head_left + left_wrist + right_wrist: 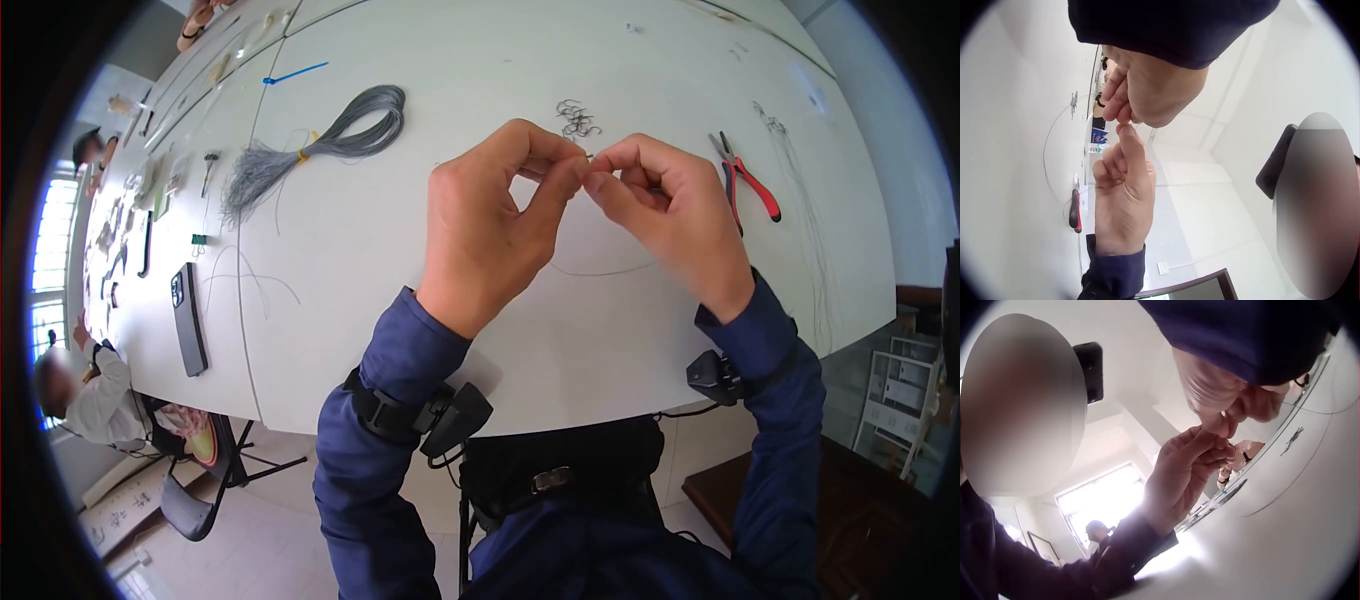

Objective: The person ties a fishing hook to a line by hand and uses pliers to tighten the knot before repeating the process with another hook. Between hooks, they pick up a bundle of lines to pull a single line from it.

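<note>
Both hands are raised over the white table [420, 300] and meet fingertip to fingertip. My left hand [570, 168] pinches a tiny metal piece [590, 156] between thumb and forefinger, and my right hand [604, 178] pinches the same piece from the other side. Most of the piece is hidden by the fingers. From the left wrist, the left hand [1124, 115] sits above the right hand [1124, 134]. In the right wrist view the right hand [1225, 428] is above the left hand [1213, 440]. A small heap of wire hooks [577, 118] lies just beyond the hands.
Red-handled pliers [746, 180] lie right of the hands. A thin wire loop [600, 271] lies under them. A grey wire bundle [335, 140], a blue cable tie [296, 73] and a dark phone [188, 318] are to the left. A seated person [85, 390] is beyond the table's left end.
</note>
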A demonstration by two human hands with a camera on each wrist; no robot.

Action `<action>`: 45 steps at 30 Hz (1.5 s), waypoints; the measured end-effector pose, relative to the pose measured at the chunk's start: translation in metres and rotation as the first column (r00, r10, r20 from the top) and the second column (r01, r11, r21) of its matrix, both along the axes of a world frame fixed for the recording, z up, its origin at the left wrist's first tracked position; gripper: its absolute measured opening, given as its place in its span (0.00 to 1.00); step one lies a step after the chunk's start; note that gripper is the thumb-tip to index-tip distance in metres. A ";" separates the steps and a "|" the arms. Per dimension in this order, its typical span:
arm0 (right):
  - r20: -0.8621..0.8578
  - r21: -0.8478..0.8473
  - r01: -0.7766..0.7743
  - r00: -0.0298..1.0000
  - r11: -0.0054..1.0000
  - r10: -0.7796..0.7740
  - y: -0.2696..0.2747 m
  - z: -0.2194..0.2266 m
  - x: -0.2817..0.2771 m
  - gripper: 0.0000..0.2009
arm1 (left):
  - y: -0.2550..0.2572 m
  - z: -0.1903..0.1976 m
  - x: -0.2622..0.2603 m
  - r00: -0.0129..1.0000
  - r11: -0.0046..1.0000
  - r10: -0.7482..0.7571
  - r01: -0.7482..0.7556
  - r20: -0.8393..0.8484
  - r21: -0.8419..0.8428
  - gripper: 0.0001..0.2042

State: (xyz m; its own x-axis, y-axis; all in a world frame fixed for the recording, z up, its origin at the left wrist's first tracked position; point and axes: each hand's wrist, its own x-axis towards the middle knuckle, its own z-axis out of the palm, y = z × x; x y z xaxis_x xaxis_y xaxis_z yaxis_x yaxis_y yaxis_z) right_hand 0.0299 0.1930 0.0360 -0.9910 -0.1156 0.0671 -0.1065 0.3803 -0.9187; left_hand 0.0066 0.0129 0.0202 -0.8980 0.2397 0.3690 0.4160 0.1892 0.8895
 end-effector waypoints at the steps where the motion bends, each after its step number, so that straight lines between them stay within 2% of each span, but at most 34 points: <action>1: -0.044 0.093 0.036 0.999 0.995 -0.032 -0.004 0.005 0.006 0.04 | 0.000 0.000 -0.001 1.000 1.000 0.014 -0.013 0.010 -0.013 0.03; 2: -0.220 0.183 0.054 0.976 0.982 -0.013 -0.007 0.005 0.010 0.03 | -0.001 0.000 -0.001 0.999 0.999 0.027 -0.026 0.020 -0.025 0.03; 4: -0.536 0.340 0.136 0.841 0.930 0.073 -0.012 0.004 0.013 0.03 | -0.001 -0.002 -0.002 1.000 0.999 0.024 -0.024 0.002 -0.039 0.03; 7: -0.591 0.410 0.167 0.797 0.897 0.122 -0.011 0.015 0.011 0.04 | -0.001 0.001 0.000 1.000 0.996 -0.011 0.011 -0.010 -0.090 0.03; 10: -0.389 0.312 0.026 0.915 0.950 0.103 -0.003 0.023 -0.001 0.03 | 0.000 -0.001 0.000 1.000 0.994 -0.028 0.027 -0.012 -0.107 0.02; 11: -0.246 0.282 -0.022 0.964 0.959 0.095 0.001 0.027 -0.004 0.04 | 0.000 -0.002 0.000 1.000 0.994 -0.027 0.025 -0.014 -0.103 0.02; 14: -0.080 0.140 -0.119 0.988 0.983 0.131 0.012 0.023 -0.019 0.07 | 0.000 0.003 0.004 0.996 0.990 -0.089 0.092 0.033 -0.104 0.03; 15: -0.087 0.058 -0.152 0.984 0.987 0.156 0.013 0.016 -0.023 0.08 | 0.001 0.002 0.004 0.995 0.992 -0.094 0.097 0.033 -0.087 0.03; 18: 0.080 -0.089 -0.118 0.989 0.989 0.125 0.015 0.016 -0.024 0.09 | 0.001 -0.001 0.003 0.994 0.994 -0.100 0.102 0.039 -0.047 0.03; 21: 0.170 -0.169 -0.056 0.982 0.984 0.085 0.012 0.009 -0.021 0.10 | 0.001 0.000 0.003 0.995 0.996 -0.086 0.087 0.048 -0.020 0.03; 24: 0.160 -0.088 -0.052 0.985 0.995 0.066 0.011 0.002 -0.015 0.09 | 0.000 0.000 0.002 0.998 0.999 -0.052 0.052 0.035 0.004 0.02; 27: 0.017 0.001 0.001 1.000 1.000 -0.001 0.001 0.003 -0.001 0.06 | -0.001 -0.001 0.001 1.000 1.000 -0.007 0.007 -0.001 -0.016 0.02; 30: -0.196 0.192 0.093 0.979 0.977 -0.054 -0.009 0.005 0.013 0.03 | -0.001 -0.002 -0.001 1.000 0.999 0.014 -0.015 -0.015 -0.049 0.02; 32: -0.468 0.305 0.125 0.883 0.944 0.034 -0.010 0.003 0.011 0.03 | -0.001 -0.003 -0.001 1.000 0.999 0.013 -0.013 -0.010 -0.050 0.02; 34: -0.576 0.373 0.138 0.810 0.917 0.112 -0.009 0.004 0.008 0.03 | -0.002 -0.004 -0.003 0.997 0.997 -0.011 0.004 -0.080 -0.078 0.02; 35: -0.566 0.391 0.123 0.814 0.912 0.133 -0.007 0.010 0.006 0.04 | -0.002 -0.004 -0.003 0.993 0.996 -0.025 0.014 -0.115 -0.093 0.03; 36: -0.555 0.409 0.109 0.817 0.906 0.153 -0.004 0.016 0.004 0.04 | -0.002 -0.003 -0.001 0.996 0.993 -0.031 0.021 -0.082 -0.118 0.03; 38: -0.308 0.357 0.009 0.945 0.934 0.109 0.002 0.027 -0.002 0.05 | -0.003 0.001 0.001 0.999 0.985 -0.040 0.037 -0.016 -0.170 0.03; 39: -0.173 0.319 -0.033 0.981 0.947 0.093 0.006 0.030 -0.006 0.05 | -0.003 0.000 0.001 0.998 0.986 -0.055 0.048 -0.042 -0.162 0.03; 42: -0.028 0.046 -0.205 0.978 0.978 0.207 0.019 0.015 -0.028 0.07 | -0.002 -0.003 0.001 0.991 0.987 -0.084 0.067 -0.106 -0.148 0.03; 45: 0.109 -0.153 -0.214 0.967 0.965 0.232 0.019 0.010 -0.030 0.09 | -0.001 -0.005 0.002 0.988 0.988 -0.071 0.050 -0.136 -0.148 0.03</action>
